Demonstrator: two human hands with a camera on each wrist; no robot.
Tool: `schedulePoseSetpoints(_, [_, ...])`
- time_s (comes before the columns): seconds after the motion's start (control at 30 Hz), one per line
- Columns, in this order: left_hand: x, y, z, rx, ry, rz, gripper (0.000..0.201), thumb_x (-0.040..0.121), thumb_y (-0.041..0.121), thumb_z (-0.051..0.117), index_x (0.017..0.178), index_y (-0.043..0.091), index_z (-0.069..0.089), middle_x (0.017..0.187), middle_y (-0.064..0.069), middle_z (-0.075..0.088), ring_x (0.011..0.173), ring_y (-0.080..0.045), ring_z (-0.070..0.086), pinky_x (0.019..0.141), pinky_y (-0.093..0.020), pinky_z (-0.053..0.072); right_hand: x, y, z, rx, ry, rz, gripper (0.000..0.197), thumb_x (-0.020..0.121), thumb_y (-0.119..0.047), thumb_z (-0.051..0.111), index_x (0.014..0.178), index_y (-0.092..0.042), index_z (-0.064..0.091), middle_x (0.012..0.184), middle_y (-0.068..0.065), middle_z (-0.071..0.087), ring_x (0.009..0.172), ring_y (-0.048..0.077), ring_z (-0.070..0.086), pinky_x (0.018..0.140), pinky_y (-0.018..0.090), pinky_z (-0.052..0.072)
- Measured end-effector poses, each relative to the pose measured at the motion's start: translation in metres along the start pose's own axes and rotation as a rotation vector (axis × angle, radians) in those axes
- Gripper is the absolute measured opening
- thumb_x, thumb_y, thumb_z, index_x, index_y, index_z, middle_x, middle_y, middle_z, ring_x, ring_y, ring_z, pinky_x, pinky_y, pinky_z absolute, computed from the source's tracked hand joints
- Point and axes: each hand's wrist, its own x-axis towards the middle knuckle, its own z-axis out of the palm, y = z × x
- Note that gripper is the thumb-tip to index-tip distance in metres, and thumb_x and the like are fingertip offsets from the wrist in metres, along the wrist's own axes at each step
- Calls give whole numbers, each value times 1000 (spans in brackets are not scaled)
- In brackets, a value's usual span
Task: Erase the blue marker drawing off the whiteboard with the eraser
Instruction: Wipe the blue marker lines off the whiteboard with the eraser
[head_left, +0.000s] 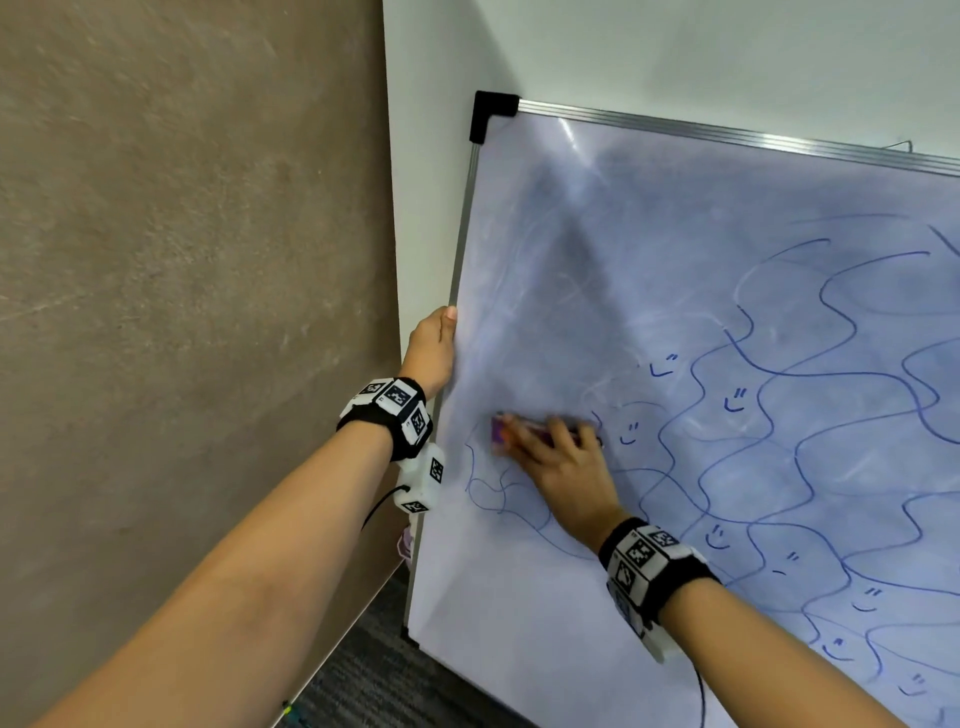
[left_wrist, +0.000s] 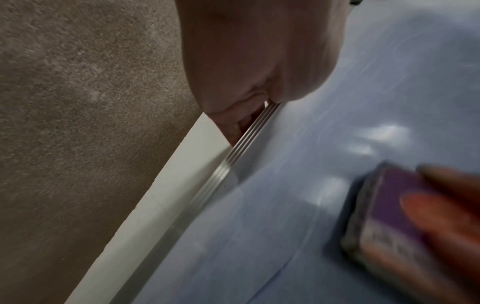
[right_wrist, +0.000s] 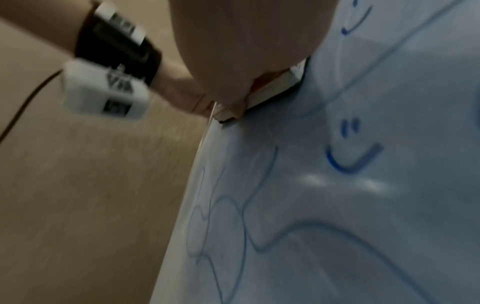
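Observation:
A whiteboard with a metal frame leans against the white wall. Blue marker drawing of wavy lines and small smiley faces covers its right and lower parts; the upper left is smeared pale blue. My right hand holds a purple eraser flat against the board near its left side, fingers curled over it, blurred in motion. In the left wrist view the eraser shows purple with a dark felt edge. My left hand grips the board's left frame edge, thumb on the front.
A brown textured wall fills the left. Dark carpet lies below the board's bottom left corner. A black plastic corner cap sits at the board's top left. Smiley faces lie close under my right wrist.

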Motion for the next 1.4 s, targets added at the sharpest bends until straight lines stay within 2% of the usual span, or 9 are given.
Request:
schedulePoseSetpoints(0.17, [-1,1,2,-17,2,-31,46,105,28,27,85,-7,50,79,-13,52,74,-20,45,72,-34,38,24,11,-7,-1,114,115,57,77,-1,52,127,-27,60,139,2,52,103,36,43,80,47,33])
schedulePoseSetpoints(0.3, [-1,1,1,-15,-8,-24,44,105,26,28,88,-6,52,83,-17,57,77,-22,49,74,-34,40,-16,-16,13,-46,-82,-139,61,64,-12,70,124,-21,63,144,1,46,108,35,39,85,48,31])
schedulePoseSetpoints(0.43, [-1,1,1,-10,-7,-10,44,105,26,28,86,-5,52,82,-14,55,76,-22,48,73,-35,39,-23,-23,17,-56,-201,-214,59,67,-19,73,124,-21,62,144,0,45,106,34,39,85,47,29])
schedulePoseSetpoints(0.67, [-3,1,1,-47,-7,-32,46,105,29,28,87,-5,53,83,-14,58,76,-21,50,74,-34,41,42,-15,-8,0,-88,-17,64,66,-8,53,126,-28,60,143,1,47,110,35,36,81,47,30])
schedulePoseSetpoints(0.77, [-2,-2,1,-28,-6,-21,53,100,39,26,89,-4,55,87,-21,62,79,-24,53,75,-36,43,23,-32,8,-26,-222,-151,60,67,-20,66,127,-23,60,145,0,45,113,36,34,84,49,28])
schedulePoseSetpoints(0.9, [-1,-2,1,-27,-22,-25,45,105,28,28,86,-2,54,83,-11,58,76,-21,49,74,-33,40,-10,-53,23,-52,-426,-350,42,72,-29,68,114,-26,68,142,0,47,112,34,35,86,47,33])
schedulePoseSetpoints(0.97, [-2,-1,2,-35,-13,-20,44,105,29,28,85,0,54,82,-11,58,76,-21,49,74,-33,40,-4,-50,22,-69,-413,-364,40,76,-26,63,116,-25,67,142,1,45,111,33,41,86,46,38])
schedulePoseSetpoints(1.17, [-3,-3,4,-70,-6,-34,42,106,27,28,90,1,58,88,-12,63,80,-20,53,77,-34,44,34,-41,15,-43,-174,-144,50,80,-18,37,124,-17,62,144,2,46,106,34,37,87,47,28])
schedulePoseSetpoints(1.4, [-2,-4,2,-58,-15,-16,44,106,28,28,94,0,59,94,-15,65,85,-25,57,81,-36,46,-10,-64,37,-11,-415,-315,35,73,-30,69,108,-25,72,137,-1,52,108,32,38,83,47,27])
